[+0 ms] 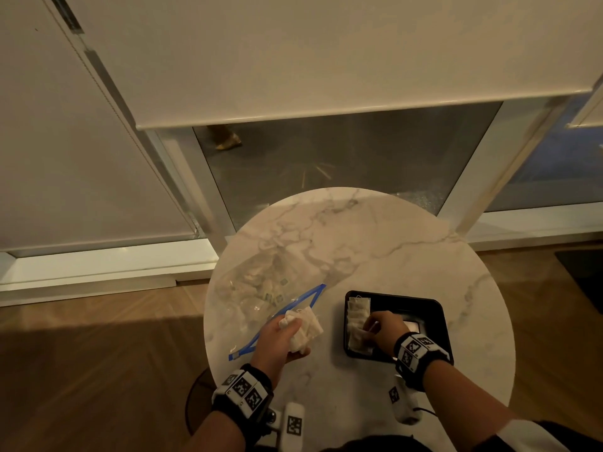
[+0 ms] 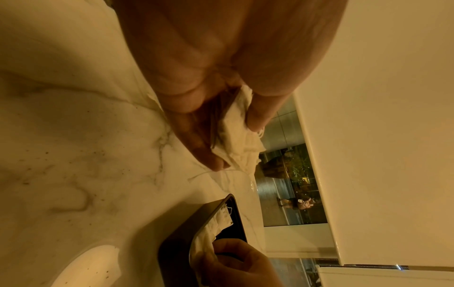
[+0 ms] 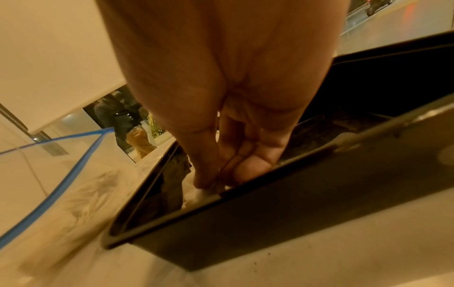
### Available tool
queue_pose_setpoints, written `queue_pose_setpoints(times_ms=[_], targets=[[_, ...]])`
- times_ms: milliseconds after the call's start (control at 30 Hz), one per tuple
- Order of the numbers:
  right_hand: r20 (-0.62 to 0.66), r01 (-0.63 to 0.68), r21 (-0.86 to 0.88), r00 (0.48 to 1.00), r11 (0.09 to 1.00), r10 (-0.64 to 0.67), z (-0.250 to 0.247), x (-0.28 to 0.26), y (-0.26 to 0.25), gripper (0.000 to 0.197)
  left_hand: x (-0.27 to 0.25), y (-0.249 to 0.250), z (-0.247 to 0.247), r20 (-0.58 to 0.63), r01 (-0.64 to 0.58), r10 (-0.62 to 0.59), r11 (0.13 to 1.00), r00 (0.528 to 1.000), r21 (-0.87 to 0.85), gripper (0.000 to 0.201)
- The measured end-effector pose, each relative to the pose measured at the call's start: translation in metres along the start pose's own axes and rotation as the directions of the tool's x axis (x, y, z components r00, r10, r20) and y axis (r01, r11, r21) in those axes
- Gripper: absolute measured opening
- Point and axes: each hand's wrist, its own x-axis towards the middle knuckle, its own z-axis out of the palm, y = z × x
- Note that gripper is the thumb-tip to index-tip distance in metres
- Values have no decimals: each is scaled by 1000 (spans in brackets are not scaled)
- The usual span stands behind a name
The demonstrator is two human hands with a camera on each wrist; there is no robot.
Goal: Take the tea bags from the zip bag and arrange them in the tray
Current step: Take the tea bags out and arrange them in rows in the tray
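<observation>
A clear zip bag (image 1: pixel 261 288) with a blue zip strip lies open on the left of the round marble table (image 1: pixel 375 243); more tea bags show through it. My left hand (image 1: pixel 280 340) hovers just in front of the bag's mouth and grips a bunch of white tea bags (image 1: pixel 305 327), also visible in the left wrist view as tea bags (image 2: pixel 238 139). A black tray (image 1: pixel 427 308) sits to the right, with a row of tea bags (image 1: pixel 357 321) along its left side. My right hand (image 1: pixel 380 331) reaches into the tray and pinches a tea bag (image 3: pixel 203 192) at the near end of that row.
The table stands close to a window wall with white roller blinds (image 1: pixel 326 60). Wood floor (image 1: pixel 98 353) surrounds the table. White tagged devices (image 1: pixel 293 422) lie at the table's near edge. The right part of the tray floor is bare.
</observation>
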Motion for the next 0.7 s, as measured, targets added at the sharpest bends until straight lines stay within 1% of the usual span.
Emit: queue_pose_setpoints(times_ms=[67,133,233,467,567,633,700], targets=[[12,-5,-39,1000,999,5,2,2,-3,13,2,0,0,-14,16,-16,1000,1000,-1,14],[27,-10,-84,1000,996,12,4,4,-5,16,3,0,0,-25,36,-36,999,999,-3,15],[43,-19,-107,999,994,24,6,7,-8,18,3,0,1,-28,43,-43,999,999,-4,15],[36,-20,-45,999,999,22,5,8,-6,17,1,1,-1,-33,32,-32,999,999,15,15],[-40,-6,-4,999,1000,6,-2,4,-2,19,1,0,0,-37,29,-29,999,999,22,15],[-121,12,101,993,995,1,-8,-3,-2,23,-1,0,1,-28,29,-28,1000,999,5,12],[-199,37,217,980,976,7,-12,-14,-9,19,-3,0,2,-13,45,-46,997,999,-61,17]])
